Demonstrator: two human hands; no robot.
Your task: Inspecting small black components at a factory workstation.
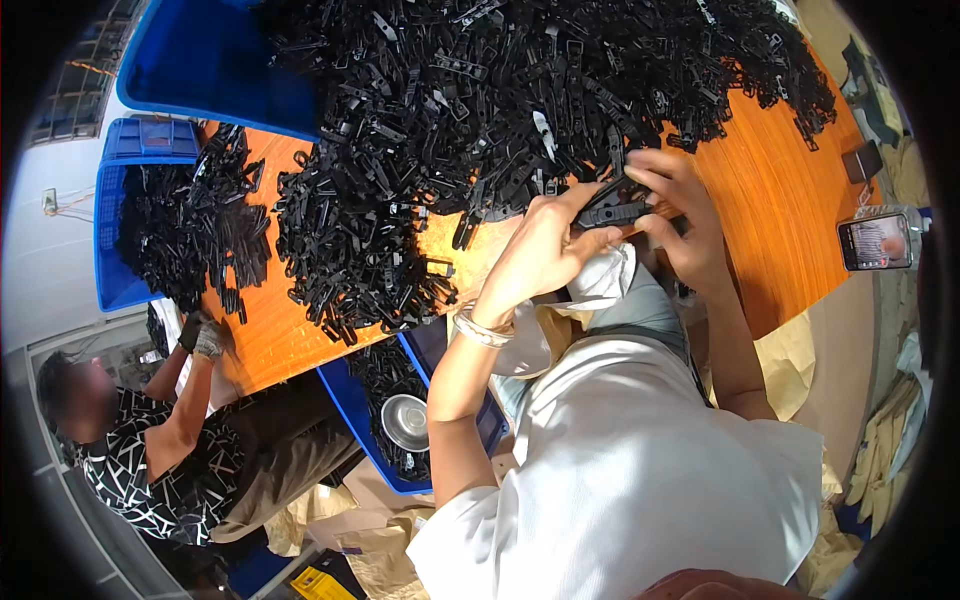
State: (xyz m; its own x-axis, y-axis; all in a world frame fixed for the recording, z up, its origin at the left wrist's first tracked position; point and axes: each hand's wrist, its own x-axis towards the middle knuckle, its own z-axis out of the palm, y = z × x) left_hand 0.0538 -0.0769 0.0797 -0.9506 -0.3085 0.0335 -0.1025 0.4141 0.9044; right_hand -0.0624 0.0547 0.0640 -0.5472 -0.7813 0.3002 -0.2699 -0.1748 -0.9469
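Long, narrow black plastic parts (612,212) that look like clips are between my two hands, over the near edge of the table. My left hand (548,248) grips them, thumb on the near side and fingers on the far side. The curled fingers and thumb of my right hand (685,215) are around their right end. How many parts I hold cannot be made out. Just beyond my hands lies a big heap of similar black plastic parts (440,110), with a few pale pieces among them.
A tilted blue bin (215,70) stands at the far left, beside another blue bin (108,235) with black parts spilling out. Below the table edge, a blue crate (345,400) holds a metal bowl (405,422). A gloved co-worker (160,440) sits left. A phone (878,243) stands right.
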